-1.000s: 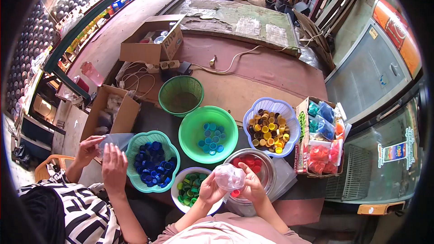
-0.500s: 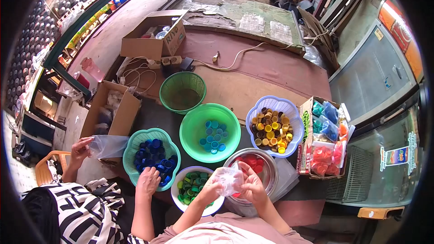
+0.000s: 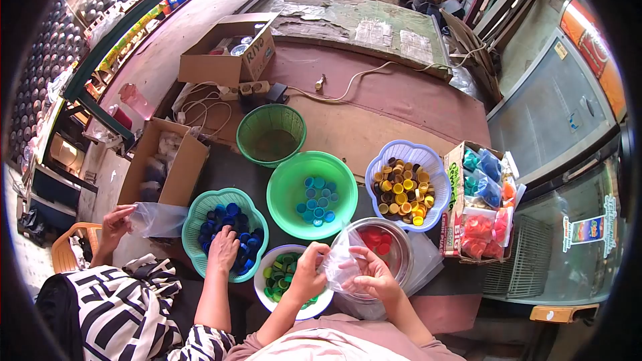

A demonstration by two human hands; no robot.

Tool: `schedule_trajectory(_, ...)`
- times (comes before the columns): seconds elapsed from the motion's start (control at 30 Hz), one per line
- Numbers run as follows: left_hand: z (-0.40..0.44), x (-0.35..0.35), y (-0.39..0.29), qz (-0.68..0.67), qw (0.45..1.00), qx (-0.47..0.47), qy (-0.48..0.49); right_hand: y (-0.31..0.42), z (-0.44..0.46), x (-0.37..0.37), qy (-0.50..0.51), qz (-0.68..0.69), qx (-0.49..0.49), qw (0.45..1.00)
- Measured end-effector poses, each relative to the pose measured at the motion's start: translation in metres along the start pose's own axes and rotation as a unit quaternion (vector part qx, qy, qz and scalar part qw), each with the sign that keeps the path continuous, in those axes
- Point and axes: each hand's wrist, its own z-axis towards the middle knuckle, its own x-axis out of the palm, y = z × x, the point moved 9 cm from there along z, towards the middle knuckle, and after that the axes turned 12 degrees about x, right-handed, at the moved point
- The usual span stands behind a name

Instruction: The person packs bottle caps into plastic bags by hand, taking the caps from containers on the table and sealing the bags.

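Note:
My left hand (image 3: 309,275) pinches the edge of a clear plastic bag (image 3: 342,261). My right hand (image 3: 376,279) holds the bag's other side, fingers bent around the film. Under the bag is a steel bowl (image 3: 406,244) with red bottle caps (image 3: 376,240) in it. Beneath my left wrist stands a white bowl (image 3: 259,289) of green caps (image 3: 283,271). At my left, a co-worker's hand (image 3: 225,249) reaches into a teal basket (image 3: 190,230) of dark blue caps (image 3: 215,217). The co-worker's other hand (image 3: 116,227) grips a clear bag (image 3: 158,219).
A green basin (image 3: 277,217) holds light blue caps. Behind it stands a dark green basket (image 3: 271,144). A lavender basket (image 3: 441,187) has yellow and brown caps. At right, a carton (image 3: 453,207) contains bagged caps; plastic sheets (image 3: 424,261) lie beside it. Another carton (image 3: 184,170) stands left.
The plastic bag between my hands has gone from bunched to more spread out, and my hands have shifted slightly. The co-worker's hand has moved deeper into the blue caps.

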Motion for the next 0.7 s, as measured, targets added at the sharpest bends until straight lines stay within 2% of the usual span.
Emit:
schedule_trajectory(0.07,-0.002,-0.01,0.004,0.03,0.999,-0.012,-0.042,0.003,-0.001,0.0,-0.029,-0.028,0.013,0.999)
schedule_trajectory(0.17,0.001,-0.02,-0.003,0.075,0.994,-0.018,-0.076,0.006,0.002,-0.001,-0.063,-0.157,-0.03,0.985)
schedule_trajectory(0.27,0.001,-0.028,-0.005,0.079,0.99,-0.016,-0.115,0.011,0.0,-0.008,-0.145,-0.319,-0.118,0.929)
schedule_trajectory(0.37,-0.002,-0.031,-0.009,0.095,0.988,-0.018,-0.124,0.002,-0.001,-0.008,-0.128,-0.262,-0.071,0.954)
schedule_trajectory(0.6,-0.008,-0.009,-0.003,0.105,0.993,-0.025,-0.04,0.009,-0.006,-0.013,-0.198,-0.22,-0.131,0.946)
schedule_trajectory(0.7,-0.009,-0.007,-0.004,0.113,0.993,-0.02,-0.031,0.014,-0.007,-0.016,-0.195,-0.193,-0.165,0.947)
